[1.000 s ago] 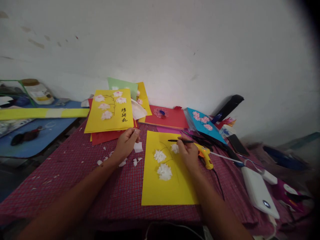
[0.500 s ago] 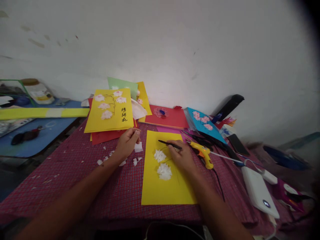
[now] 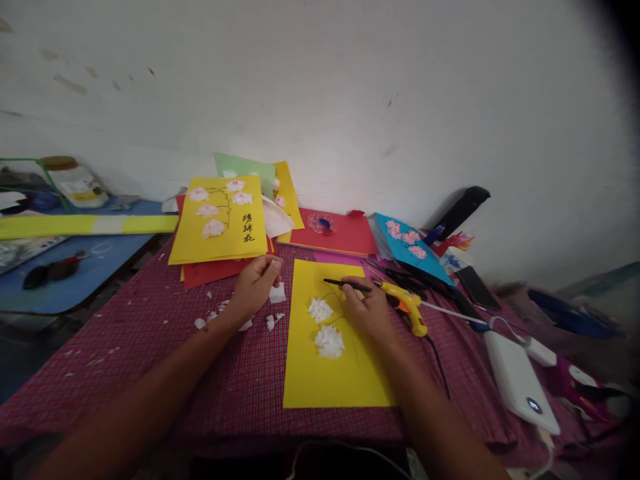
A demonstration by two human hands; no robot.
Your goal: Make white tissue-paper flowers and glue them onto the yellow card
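My right hand (image 3: 367,307) is closed around a slim black pen (image 3: 347,285), its tip pointing left over the upper part of a yellow sheet (image 3: 310,387). Two white paper flowers (image 3: 329,341) sit on this sheet, with thin drawn stem lines beside them. Part of another pale flower peeks out by my right fingers. To the left of the sheet, my left hand (image 3: 257,283) rests on the cloth with its fingers curled together; whether anything is inside them is hidden. Close to it lie a white paper square (image 3: 277,293) and small white paper scraps (image 3: 273,323).
A finished-looking yellow flower card (image 3: 235,250) with black characters tops a stack at the back left. Red sheets (image 3: 345,233) and a blue flower card (image 3: 415,247) lie behind. On the right are a yellow glue gun (image 3: 410,310), a phone (image 3: 477,288) and a white power bank (image 3: 520,380).
My right hand has shifted slightly to the right with the pen, whose tip has moved the same way. My left hand stays in place.
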